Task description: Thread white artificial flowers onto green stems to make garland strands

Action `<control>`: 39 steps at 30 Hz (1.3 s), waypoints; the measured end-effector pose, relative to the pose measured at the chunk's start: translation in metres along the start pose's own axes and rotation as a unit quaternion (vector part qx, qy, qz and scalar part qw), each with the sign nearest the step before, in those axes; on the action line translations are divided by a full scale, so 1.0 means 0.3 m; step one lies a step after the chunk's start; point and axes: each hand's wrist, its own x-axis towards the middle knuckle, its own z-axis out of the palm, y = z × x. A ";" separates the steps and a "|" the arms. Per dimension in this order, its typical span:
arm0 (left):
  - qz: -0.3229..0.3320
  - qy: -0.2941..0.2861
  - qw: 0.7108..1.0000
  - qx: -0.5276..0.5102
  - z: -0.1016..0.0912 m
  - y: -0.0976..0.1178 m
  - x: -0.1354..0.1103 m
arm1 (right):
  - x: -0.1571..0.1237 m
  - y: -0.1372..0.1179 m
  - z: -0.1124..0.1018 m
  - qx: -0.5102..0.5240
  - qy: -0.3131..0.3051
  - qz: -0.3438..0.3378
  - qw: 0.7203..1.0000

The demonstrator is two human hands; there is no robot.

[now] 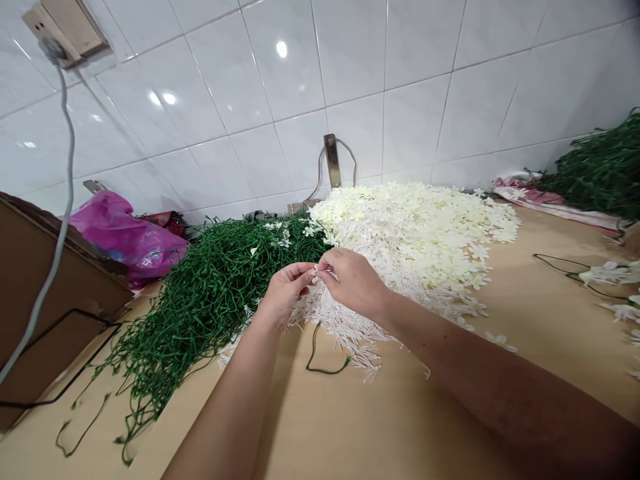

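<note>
My left hand [284, 292] and my right hand [353, 280] meet over the wooden table [410, 413], fingertips pinched together on a small white artificial flower piece [315, 271]. A thin green stem [320, 353] hangs down from between my hands and curls on the table. Just behind my hands lies a heap of white stamen pieces [360, 333]. Behind that is a big pile of cream artificial petals [420, 227]. To the left spreads a mound of green wire stems [200, 300].
A brown cardboard box [45, 293] stands at the left with a grey cable [55, 220] across it. A pink plastic bag [125, 237] lies behind the stems. More green stems [600, 170] and finished flower sprigs [610, 280] are at the right. White tiled wall behind.
</note>
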 end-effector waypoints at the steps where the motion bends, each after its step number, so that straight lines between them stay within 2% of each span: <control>1: 0.003 0.003 1.000 -0.002 0.003 -0.001 0.000 | 0.000 -0.001 -0.001 -0.006 0.001 -0.001 1.000; 6: -0.014 -0.018 0.999 -0.022 0.013 0.002 -0.005 | 0.000 0.001 0.001 0.012 0.004 0.011 1.000; 10: -0.026 -0.050 0.997 -0.057 0.009 0.011 -0.010 | 0.006 0.002 0.001 0.140 -0.022 0.061 0.988; 13: -0.012 -0.031 0.997 -0.070 0.001 0.016 -0.008 | 0.017 0.012 -0.015 0.204 -0.052 0.064 0.976; 15: -0.001 -0.006 0.997 -0.072 -0.007 0.018 -0.005 | 0.025 0.028 -0.035 0.194 -0.065 0.062 0.977; 19: 0.002 0.019 0.997 -0.078 -0.019 0.019 -0.002 | 0.037 0.063 -0.073 0.089 -0.056 0.069 0.992; 22: -0.016 -0.001 0.997 -0.072 -0.016 0.016 -0.004 | 0.034 0.061 -0.074 0.106 -0.044 0.037 0.993; 26: -0.031 -0.043 0.995 -0.082 -0.005 0.009 -0.005 | 0.024 0.029 -0.053 0.165 -0.082 -0.004 0.983; 29: -0.039 -0.061 0.993 -0.093 -0.005 0.009 -0.005 | 0.019 0.013 -0.050 0.203 -0.102 0.012 0.974; 36: -0.046 -0.086 0.990 -0.098 -0.016 0.013 -0.013 | 0.024 0.021 -0.053 0.309 -0.115 0.050 0.943; 39: -0.052 -0.090 0.990 -0.097 -0.009 0.017 -0.017 | 0.025 0.031 -0.038 0.324 -0.109 0.069 0.937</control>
